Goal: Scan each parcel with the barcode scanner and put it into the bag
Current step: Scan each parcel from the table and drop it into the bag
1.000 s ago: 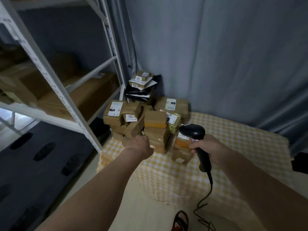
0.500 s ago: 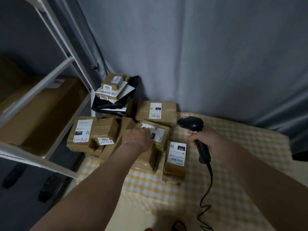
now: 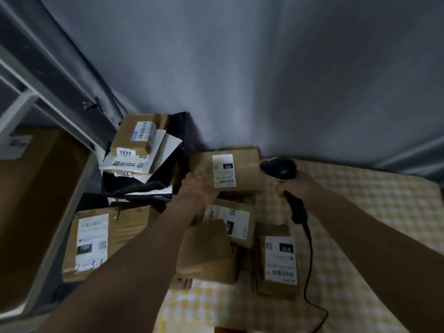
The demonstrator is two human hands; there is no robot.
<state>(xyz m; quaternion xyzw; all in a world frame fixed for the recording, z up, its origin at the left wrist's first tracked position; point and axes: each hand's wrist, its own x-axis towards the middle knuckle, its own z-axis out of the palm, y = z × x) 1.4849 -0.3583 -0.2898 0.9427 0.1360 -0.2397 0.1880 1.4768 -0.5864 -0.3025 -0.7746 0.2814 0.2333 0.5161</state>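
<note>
Left hand (image 3: 198,186) fingers gripping parcel 220 (image 3: 234,170); right hand (image 3: 296,185) gripping scanner (image 3: 280,168). Risk: pulling it is toppling parcels (image 3: 216,251) stacked beneath.

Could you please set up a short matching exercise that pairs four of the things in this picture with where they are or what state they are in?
Things:
1. barcode scanner
2. parcel labelled 220
3. parcel labelled 010
4. parcel labelled 1222

Places or states:
A. on top of the stack of mailers by the shelf
B. gripped at its left edge by the left hand
C. lying on the checked cloth, nearest the scanner's cable
D. held by its handle in the right hand

Pairs: 1-D, 2-B, 3-C, 4-A
</note>
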